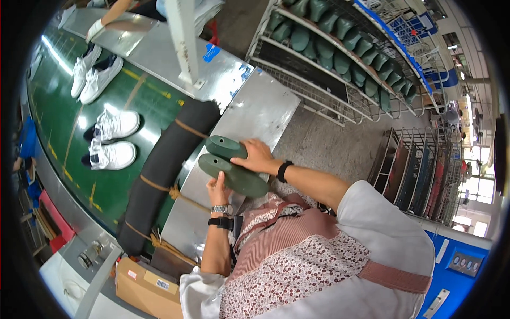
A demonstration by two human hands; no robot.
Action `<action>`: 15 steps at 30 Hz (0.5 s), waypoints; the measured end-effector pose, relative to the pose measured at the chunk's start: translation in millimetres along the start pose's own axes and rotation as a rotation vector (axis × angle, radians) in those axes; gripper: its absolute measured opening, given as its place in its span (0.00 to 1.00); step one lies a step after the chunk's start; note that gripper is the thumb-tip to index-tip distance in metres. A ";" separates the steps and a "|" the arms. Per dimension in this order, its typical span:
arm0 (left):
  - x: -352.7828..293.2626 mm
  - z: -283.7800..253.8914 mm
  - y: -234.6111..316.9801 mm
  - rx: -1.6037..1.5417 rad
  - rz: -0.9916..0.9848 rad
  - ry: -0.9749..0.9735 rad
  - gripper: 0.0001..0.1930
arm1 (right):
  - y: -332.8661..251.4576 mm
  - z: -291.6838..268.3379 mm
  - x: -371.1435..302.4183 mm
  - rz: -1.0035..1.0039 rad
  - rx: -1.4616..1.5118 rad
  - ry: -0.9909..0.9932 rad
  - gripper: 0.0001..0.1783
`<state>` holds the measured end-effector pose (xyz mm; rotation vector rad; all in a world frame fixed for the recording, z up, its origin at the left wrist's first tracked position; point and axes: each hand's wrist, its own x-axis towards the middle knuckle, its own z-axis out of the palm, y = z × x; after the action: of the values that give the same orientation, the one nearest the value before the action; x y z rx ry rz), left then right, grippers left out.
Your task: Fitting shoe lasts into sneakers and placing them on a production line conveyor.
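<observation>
Two dark green shoe lasts lie side by side in front of my body, above the metal table edge. The near shoe last (240, 178) is in the grip of my left hand (218, 190), whose fingers partly hide behind it. Round the far shoe last (227, 148) my right hand (258, 156) is closed, its thumb between the two lasts. A small round hole shows in the top of each last. Just beyond them lies a black padded roll (164, 170), tied with brown cord.
White sneakers (114, 155) stand in pairs on the green conveyor belt (64, 122). A rack (340, 58) at the upper right holds several green lasts. A cardboard box (146, 287) sits at lower left. Another person's hand (95, 30) is at the far end.
</observation>
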<state>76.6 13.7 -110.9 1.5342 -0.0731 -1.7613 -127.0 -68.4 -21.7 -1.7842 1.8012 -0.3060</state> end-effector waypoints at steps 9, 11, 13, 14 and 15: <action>-50.7 117.8 41.9 -0.028 0.126 -0.253 0.23 | 71.7 -62.0 -0.9 0.531 0.670 -0.200 0.42; -57.9 163.5 41.3 -0.061 0.111 -0.280 0.24 | 123.6 -52.3 19.8 0.584 0.785 -0.134 0.43; -49.2 204.0 38.2 0.025 0.148 -0.339 0.32 | 146.7 -91.7 33.1 0.635 1.088 -0.242 0.43; -46.1 235.9 44.0 0.052 0.133 -0.340 0.33 | 164.3 -115.3 35.6 0.634 1.040 -0.253 0.41; -38.2 270.4 51.5 0.077 0.113 -0.339 0.34 | 185.3 -128.9 45.5 0.568 1.139 -0.162 0.37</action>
<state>-131.3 -116.9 19.2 1.2429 -0.3926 -1.9277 -349.4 -127.9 -29.2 -0.4774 1.4326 -0.7281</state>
